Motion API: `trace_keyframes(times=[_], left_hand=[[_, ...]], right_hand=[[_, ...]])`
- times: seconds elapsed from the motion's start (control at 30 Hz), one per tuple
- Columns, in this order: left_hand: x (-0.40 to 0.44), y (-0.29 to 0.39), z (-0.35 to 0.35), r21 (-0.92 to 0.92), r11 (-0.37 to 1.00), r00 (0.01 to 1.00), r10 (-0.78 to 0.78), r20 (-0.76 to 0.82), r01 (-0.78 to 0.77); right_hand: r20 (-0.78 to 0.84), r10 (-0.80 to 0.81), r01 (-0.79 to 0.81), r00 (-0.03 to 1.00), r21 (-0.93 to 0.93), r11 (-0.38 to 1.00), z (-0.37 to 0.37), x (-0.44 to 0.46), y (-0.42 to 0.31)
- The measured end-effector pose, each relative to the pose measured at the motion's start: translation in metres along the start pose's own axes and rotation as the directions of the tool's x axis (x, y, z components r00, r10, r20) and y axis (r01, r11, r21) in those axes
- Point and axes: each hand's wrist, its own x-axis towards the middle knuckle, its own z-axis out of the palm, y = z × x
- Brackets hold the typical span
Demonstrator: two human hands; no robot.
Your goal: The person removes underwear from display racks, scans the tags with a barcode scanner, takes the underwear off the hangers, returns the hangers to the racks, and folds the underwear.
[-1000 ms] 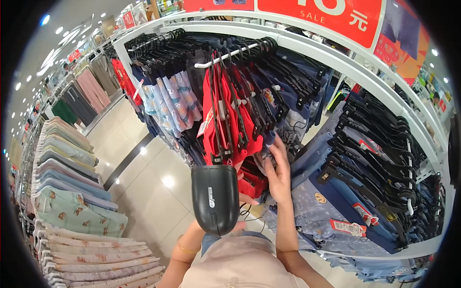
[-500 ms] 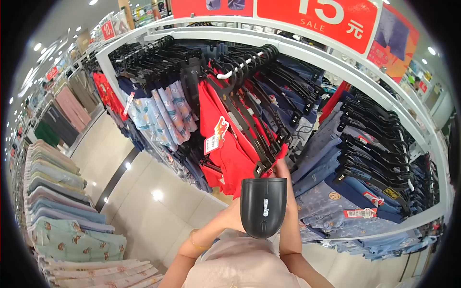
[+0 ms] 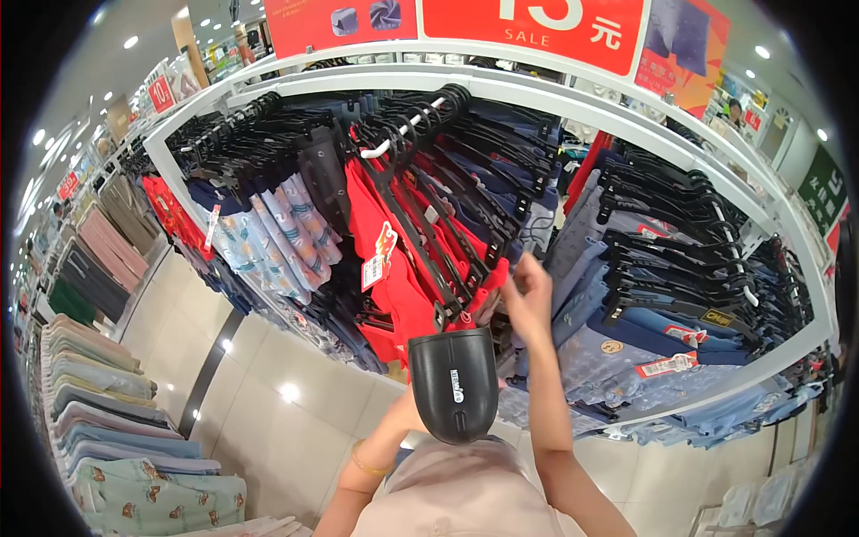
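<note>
Red shorts (image 3: 398, 291) hang from black clip hangers (image 3: 420, 237) on a white rail arm in front of me, with a white price tag (image 3: 375, 270) on their side. My right hand (image 3: 531, 300) is at the right edge of the red waistband, beside a dark navy garment. Its fingers are curled, and what lies between them is hard to make out. My left hand (image 3: 409, 413) is low under the red shorts, mostly covered by a black rounded device (image 3: 455, 385) in the middle of the view. The left fingers are hidden.
A white rack frame (image 3: 555, 89) surrounds the hanging clothes. Blue patterned shorts (image 3: 608, 358) hang at right, light-blue printed ones (image 3: 282, 233) at left. Red sale signs (image 3: 528, 31) stand on top. Folded-over trousers (image 3: 125, 421) line the left side, across a tiled aisle (image 3: 295, 430).
My right hand has come up and out from behind the red waistband edge, and its fingers now show. The view has shifted, so the rack appears farther left. My left hand remains low.
</note>
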Motion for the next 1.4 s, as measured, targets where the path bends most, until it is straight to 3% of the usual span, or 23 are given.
trace_keyframes(times=[0.03, 0.07, 0.13, 0.17, 0.27, 0.4, 0.47, 0.5, 0.6, 0.63, 0.73, 0.77, 0.8, 0.87, 0.97, 1.0, 1.2, 1.3, 1.4], left_hand=[[-0.003, 0.001, -0.006, -0.071, 0.997, 0.997, -0.016, 0.073, 0.021], [-0.002, 0.006, -0.005, -0.003, 0.999, 0.998, 0.038, 0.052, -0.038], [0.003, 0.022, -0.004, 0.14, 0.979, 0.989, 0.146, 0.009, -0.146], [0.005, 0.03, -0.003, 0.183, 0.976, 0.992, 0.121, -0.02, -0.115], [0.008, 0.038, 0.007, 0.244, 0.969, 0.988, 0.076, -0.138, -0.04], [0.007, 0.023, 0.012, 0.251, 0.955, 0.964, 0.206, -0.168, -0.161], [-0.004, 0.029, 0.017, -0.027, 0.997, 0.985, 0.072, -0.158, -0.078], [0.007, 0.03, 0.026, -0.315, 0.916, 0.968, 0.216, -0.127, -0.246], [-0.008, 0.005, 0.041, -0.518, 0.796, 0.943, 0.323, -0.073, -0.313], [-0.013, 0.004, 0.043, -0.536, 0.79, 0.948, 0.311, -0.067, -0.297], [-0.033, 0.004, 0.045, -0.47, 0.866, 0.985, 0.166, -0.048, -0.169], [-0.043, -0.005, 0.048, -0.443, 0.88, 0.985, 0.155, -0.076, -0.173], [-0.049, -0.007, 0.054, -0.473, 0.868, 0.987, 0.101, -0.124, -0.148], [-0.058, -0.009, 0.064, -0.539, 0.836, 0.976, -0.012, -0.216, -0.109], [-0.07, -0.017, 0.076, -0.546, 0.837, 0.967, -0.103, -0.234, -0.043], [-0.075, -0.019, 0.08, -0.55, 0.835, 0.961, -0.138, -0.238, -0.016], [-0.091, -0.016, 0.092, -0.579, 0.811, 0.922, -0.287, -0.261, 0.089], [-0.09, -0.017, 0.093, -0.567, 0.819, 0.916, -0.291, -0.275, 0.089], [-0.09, -0.018, 0.092, -0.552, 0.823, 0.922, -0.308, -0.234, 0.134]], right_hand=[[-0.08, -0.032, 0.037, 0.996, 0.061, 0.997, -0.006, 0.01, 0.02], [-0.161, -0.06, 0.079, 0.985, 0.12, 0.99, -0.011, 0.019, 0.042], [-0.231, 0.052, 0.039, 0.971, 0.369, 0.928, -0.023, 0.027, 0.05], [-0.258, 0.062, 0.041, 0.964, 0.374, 0.926, -0.023, 0.031, 0.056], [-0.152, 0.023, 0.027, 0.988, 0.32, 0.947, -0.022, 0.029, 0.052], [0.06, -0.194, 0.174, 0.979, 0.245, 0.954, -0.015, 0.028, 0.023], [0.229, -0.178, 0.134, 0.957, 0.195, 0.972, -0.018, 0.033, 0.012], [0.27, -0.268, 0.235, 0.925, 0.151, 0.96, -0.022, 0.036, -0.014], [0.438, -0.236, 0.318, 0.867, -0.123, 0.94, -0.026, 0.055, -0.024], [0.571, -0.254, 0.337, 0.78, -0.041, 0.941, -0.033, 0.062, -0.038], [0.679, -0.287, 0.291, 0.675, 0.112, 0.95, -0.039, 0.075, -0.028], [0.647, -0.261, 0.11, 0.717, 0.264, 0.958, -0.038, 0.075, -0.027], [0.525, -0.382, 0.203, 0.76, 0.368, 0.908, -0.034, 0.079, -0.022], [0.451, -0.329, 0.073, 0.83, 0.496, 0.865, -0.031, 0.083, -0.018], [0.23, -0.351, 0.222, 0.908, 0.447, 0.866, -0.026, 0.092, -0.012], [0.335, -0.262, 0.006, 0.905, 0.606, 0.795, -0.029, 0.091, -0.013], [0.395, -0.29, -0.147, 0.872, 0.775, 0.614, -0.03, 0.099, -0.01], [0.38, -0.278, -0.155, 0.882, 0.792, 0.59, -0.023, 0.101, -0.001], [0.424, -0.242, -0.268, 0.873, 0.83, 0.489, -0.019, 0.105, 0.013]])
